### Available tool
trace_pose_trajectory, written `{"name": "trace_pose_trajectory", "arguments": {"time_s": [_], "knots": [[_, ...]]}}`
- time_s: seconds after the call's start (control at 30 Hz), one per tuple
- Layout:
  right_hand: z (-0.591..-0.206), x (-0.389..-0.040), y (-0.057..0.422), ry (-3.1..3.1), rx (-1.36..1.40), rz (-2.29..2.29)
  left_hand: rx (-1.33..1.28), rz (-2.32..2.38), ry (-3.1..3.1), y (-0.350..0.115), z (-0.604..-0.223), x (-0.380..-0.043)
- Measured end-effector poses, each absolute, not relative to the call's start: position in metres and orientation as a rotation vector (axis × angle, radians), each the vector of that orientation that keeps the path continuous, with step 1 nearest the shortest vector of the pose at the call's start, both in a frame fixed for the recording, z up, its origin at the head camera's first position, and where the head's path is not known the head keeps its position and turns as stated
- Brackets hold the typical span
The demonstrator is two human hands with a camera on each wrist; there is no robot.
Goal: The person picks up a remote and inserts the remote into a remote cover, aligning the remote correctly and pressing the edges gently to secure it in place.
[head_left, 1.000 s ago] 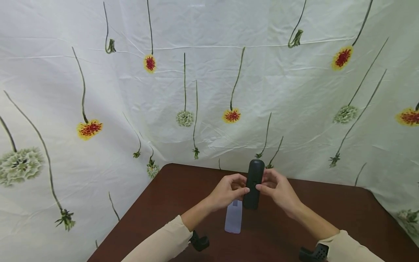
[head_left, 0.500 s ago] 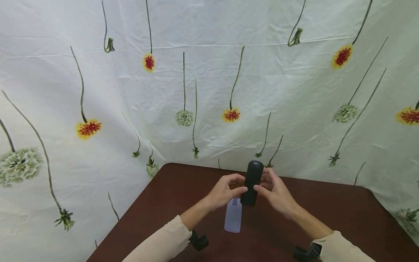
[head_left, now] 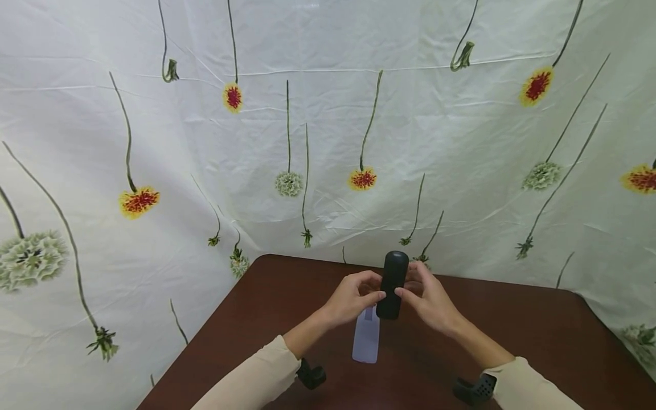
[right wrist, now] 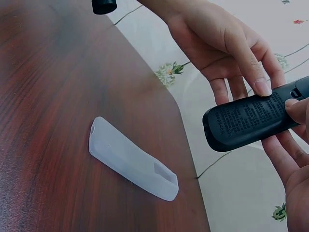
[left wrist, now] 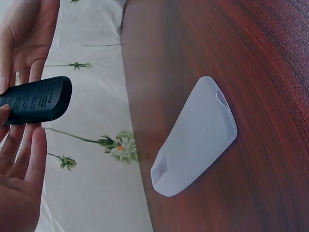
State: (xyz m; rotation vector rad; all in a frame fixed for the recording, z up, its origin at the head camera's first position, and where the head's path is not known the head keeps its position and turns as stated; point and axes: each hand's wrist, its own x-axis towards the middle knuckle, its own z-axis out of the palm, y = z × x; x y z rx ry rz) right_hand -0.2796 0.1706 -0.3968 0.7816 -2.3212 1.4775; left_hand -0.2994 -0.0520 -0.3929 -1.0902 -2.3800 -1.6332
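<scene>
A black remote control is held up over the table between both hands, its back with raised small print facing the wrist cameras. My left hand pinches its left side, thumb on the back and fingers behind. On the opposite side my right hand grips it, thumb pressed to the back near a small latch notch. Below them a translucent whitish remote cover lies flat on the table; in the head view its far end sits just under the left hand.
The dark red-brown wooden table ends at a far edge close behind the hands. A white cloth printed with flowers hangs beyond it. Black wrist camera mounts stick out from the light sleeves.
The remote control has shifted slightly to the left, and its lower end has come up a little. The right hand and forearm moved left with it. The cover has stayed in place.
</scene>
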Motion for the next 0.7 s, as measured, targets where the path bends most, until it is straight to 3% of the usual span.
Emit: {"name": "trace_pose_trajectory", "arguments": {"time_s": [0.17,0.7], "knots": [[-0.396,-0.283,0.168,-2.334,0.743,1.508,-1.108,-1.609,-2.329,-0.054,-0.381,-0.29],[-0.402,-0.297,0.155,-2.297,0.662,1.744,-0.971,-1.632,-2.398,-0.063,-0.413,-0.333]]}}
